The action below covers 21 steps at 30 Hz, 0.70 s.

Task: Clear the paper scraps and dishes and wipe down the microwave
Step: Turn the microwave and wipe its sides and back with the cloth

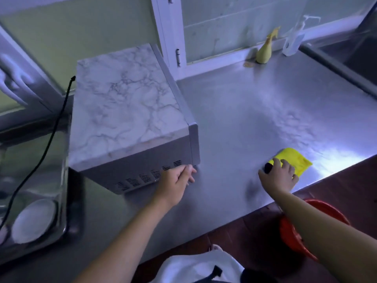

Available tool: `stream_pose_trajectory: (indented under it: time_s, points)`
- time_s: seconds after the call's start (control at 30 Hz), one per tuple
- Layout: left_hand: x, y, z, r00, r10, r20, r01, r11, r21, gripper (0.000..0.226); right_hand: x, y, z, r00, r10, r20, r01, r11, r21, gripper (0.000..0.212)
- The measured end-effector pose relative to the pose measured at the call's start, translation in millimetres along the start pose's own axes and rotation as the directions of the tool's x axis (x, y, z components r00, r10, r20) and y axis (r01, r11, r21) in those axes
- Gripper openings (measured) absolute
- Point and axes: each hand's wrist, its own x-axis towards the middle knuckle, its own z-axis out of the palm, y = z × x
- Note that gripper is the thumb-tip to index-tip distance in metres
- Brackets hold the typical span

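The microwave (126, 111) has a marble-patterned top and stands on the steel counter (255, 111), turned at an angle with its vented side towards me. My left hand (177, 181) grips the lower near corner of that vented side. My right hand (279, 176) presses down on a yellow cloth (295, 160) lying on the counter near the front edge. A small dark thing shows by the thumb of that hand. White dishes (35, 220) lie in the sink at the lower left.
A black cable (51, 139) runs from the microwave's back across the sink (65, 201). A yellow spray bottle (265, 52) and a clear pump bottle (293, 37) stand by the window. A red bucket (295, 231) sits on the floor below the counter edge.
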Motion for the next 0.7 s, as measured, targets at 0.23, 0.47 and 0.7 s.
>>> stream_pose_trajectory:
  time_s: [0.23, 0.47, 0.7]
  points:
    - [-1, -33, 47, 0.953, -0.198, 0.228, 0.203, 0.979, 0.004, 0.026, 47, 38, 13, 0.988, 0.066, 0.137, -0.041, 0.984, -0.173, 0.060]
    - [-2, -36, 56, 0.940, -0.284, 0.187, 0.284, 0.958, 0.029, 0.022, 45, 41, 16, 0.997, -0.024, 0.075, 0.031, 0.995, -0.096, 0.045]
    - [17, 7, 29, 0.980, -0.001, 0.197, -0.036, 0.982, 0.184, 0.069, 3, -21, -43, 0.704, -0.559, 0.438, 0.154, 0.722, 0.674, 0.019]
